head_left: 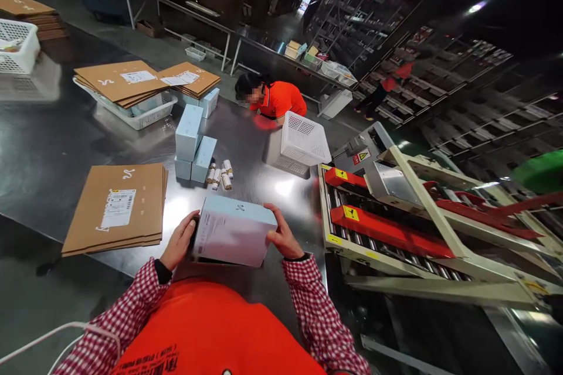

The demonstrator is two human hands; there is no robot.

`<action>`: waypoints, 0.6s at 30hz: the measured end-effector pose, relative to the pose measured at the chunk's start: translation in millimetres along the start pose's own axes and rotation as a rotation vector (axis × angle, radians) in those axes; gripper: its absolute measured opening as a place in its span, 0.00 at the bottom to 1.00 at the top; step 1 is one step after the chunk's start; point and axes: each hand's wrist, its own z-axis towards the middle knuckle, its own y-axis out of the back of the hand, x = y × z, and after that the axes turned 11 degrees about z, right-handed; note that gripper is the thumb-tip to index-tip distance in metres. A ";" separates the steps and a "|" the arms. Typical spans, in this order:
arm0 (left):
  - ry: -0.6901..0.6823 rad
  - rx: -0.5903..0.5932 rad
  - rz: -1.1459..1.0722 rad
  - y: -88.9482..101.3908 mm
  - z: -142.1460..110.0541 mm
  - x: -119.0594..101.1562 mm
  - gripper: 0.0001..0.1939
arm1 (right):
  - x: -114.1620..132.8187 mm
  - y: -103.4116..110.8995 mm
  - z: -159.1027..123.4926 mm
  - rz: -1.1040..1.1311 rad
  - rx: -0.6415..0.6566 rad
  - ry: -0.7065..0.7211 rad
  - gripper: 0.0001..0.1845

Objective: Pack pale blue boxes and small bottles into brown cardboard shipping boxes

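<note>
A pale blue box point(235, 229) with a small dark logo is held between my two hands above the near edge of the metal table point(246, 158). At its left end, my left hand point(179, 240) is closed, the fingertips partly hidden at the box's side. My right hand point(284, 234) grips the opposite end, thumb on the near face and fingers over the top corner. Just beyond lie several small white rolls or bottles point(220, 176) with gold-coloured patterning. Similar light blue boxes point(189, 132) are stacked behind them. To the left rests a pile of flattened cardboard cartons point(116, 205) with a printed label.
A white basket point(305, 137) stands at the table's far right, near a co-worker point(284, 99) bending down. Right of the table is a roller conveyor machine point(391, 234) with red guides. More flat cartons point(118, 79) lie over a white basket point(152, 114) at the back left.
</note>
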 end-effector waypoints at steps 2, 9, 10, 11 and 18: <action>-0.005 -0.011 -0.001 0.0 -2.0 -0.1 0.41 | 5.9 3.6 -4.5 -0.145 0.166 0.046 0.40; 0.045 -0.016 0.035 6.1 -9.0 0.8 0.38 | 30.4 14.7 -6.2 -0.747 0.606 0.065 0.35; 0.048 -0.009 0.045 5.6 -9.9 0.5 0.38 | 34.7 17.6 3.5 -0.781 0.601 0.071 0.32; 0.054 0.000 0.053 4.6 -10.6 -0.3 0.38 | 36.8 19.6 17.3 -0.778 0.543 0.080 0.28; 0.178 0.041 -0.072 3.3 -6.7 -16.1 0.37 | -32.3 -4.7 177.4 -0.931 0.076 -0.108 0.20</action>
